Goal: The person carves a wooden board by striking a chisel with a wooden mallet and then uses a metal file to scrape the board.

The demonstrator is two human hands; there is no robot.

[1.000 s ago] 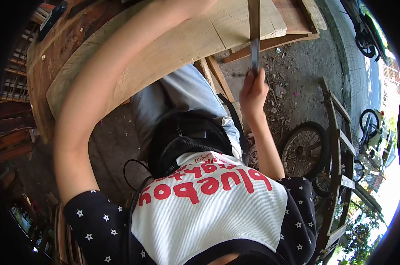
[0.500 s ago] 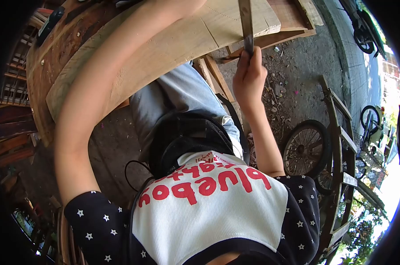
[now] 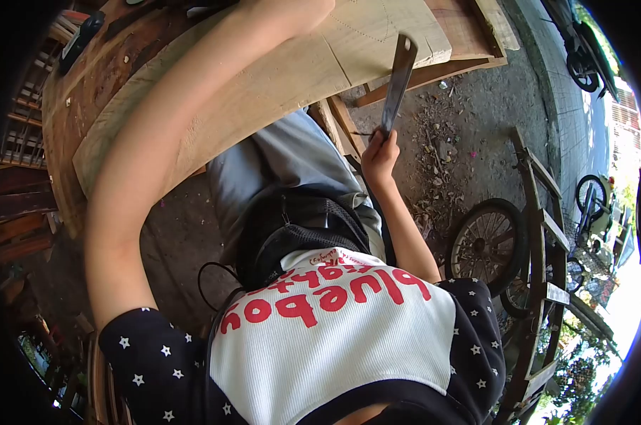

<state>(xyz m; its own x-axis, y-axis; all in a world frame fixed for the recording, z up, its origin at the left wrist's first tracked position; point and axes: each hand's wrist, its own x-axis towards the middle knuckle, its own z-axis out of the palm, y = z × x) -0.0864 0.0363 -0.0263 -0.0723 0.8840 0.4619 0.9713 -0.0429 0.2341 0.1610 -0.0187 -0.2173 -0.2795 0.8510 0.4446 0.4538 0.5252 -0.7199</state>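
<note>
My right hand (image 3: pixel 381 157) is closed around the lower end of a flat metal strip (image 3: pixel 400 81) with a hole near its top. The strip points up and overlaps the right end of a pale wooden board (image 3: pixel 264 92); whether they touch is unclear. Dark lines and a dotted curve mark the board. My left arm reaches across the board to the top edge of the view, where only the near part of my left hand (image 3: pixel 310 13) shows. Its fingers are out of frame.
Darker wood (image 3: pixel 65 134) lies under the board. A spoked wheel (image 3: pixel 487 244) and a wooden frame (image 3: pixel 547 227) stand at the right. Dry leaves (image 3: pixel 434 170) litter the ground. A dark object (image 3: pixel 83 41) rests at the upper left, and motorcycles appear at the far right.
My right hand has moved down and slightly left, drawing the metal strip back, so its holed end now shows. My left arm has hardly moved.
</note>
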